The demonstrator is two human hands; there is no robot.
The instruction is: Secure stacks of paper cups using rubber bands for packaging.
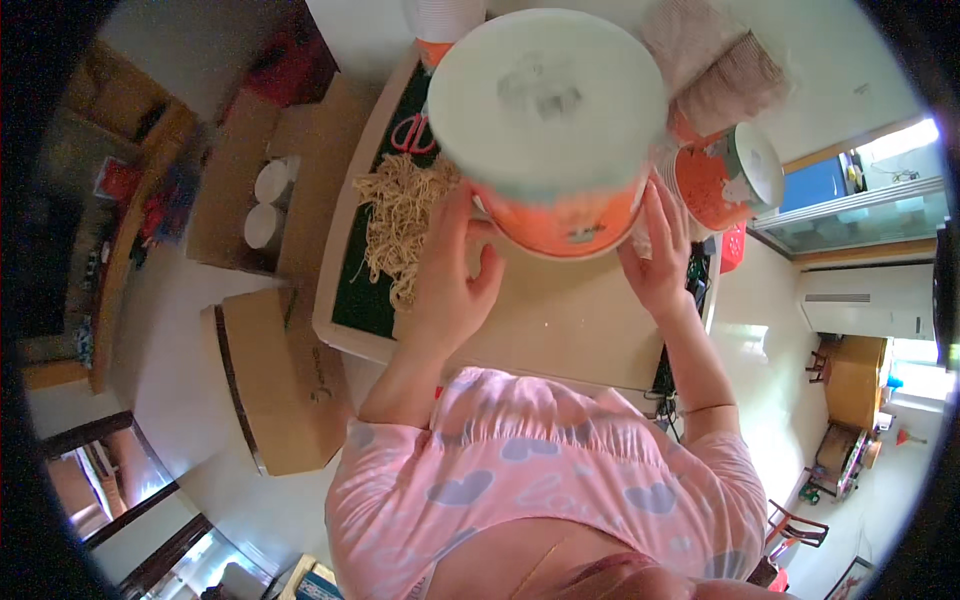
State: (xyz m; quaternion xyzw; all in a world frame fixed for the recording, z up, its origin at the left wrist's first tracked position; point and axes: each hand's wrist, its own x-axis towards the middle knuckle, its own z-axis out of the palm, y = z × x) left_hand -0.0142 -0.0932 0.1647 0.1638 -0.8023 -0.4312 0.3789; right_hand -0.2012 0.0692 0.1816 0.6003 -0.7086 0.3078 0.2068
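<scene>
A large paper tub [570, 222] with orange printed sides is close in front of me over the table, its pale round base turned up toward the camera. My left hand [455, 265] is at its left side, the thumb apart and the fingertips partly hidden behind the tub. On the opposite side, my right hand [660, 250] presses its fingers along the wall. A heap of cream-coloured string [400, 215] lies beside my left hand. Pink-handled scissors [412, 133] rest beyond the string.
More orange tubs [715, 185] lie stacked on their side at the right, near plastic-wrapped stacked cups [735, 85]. Another stack of white cups [448, 18] stands at the back. On the left, an open cardboard box [235, 185] contains white round items. The table [590, 320] has a raised pale rim.
</scene>
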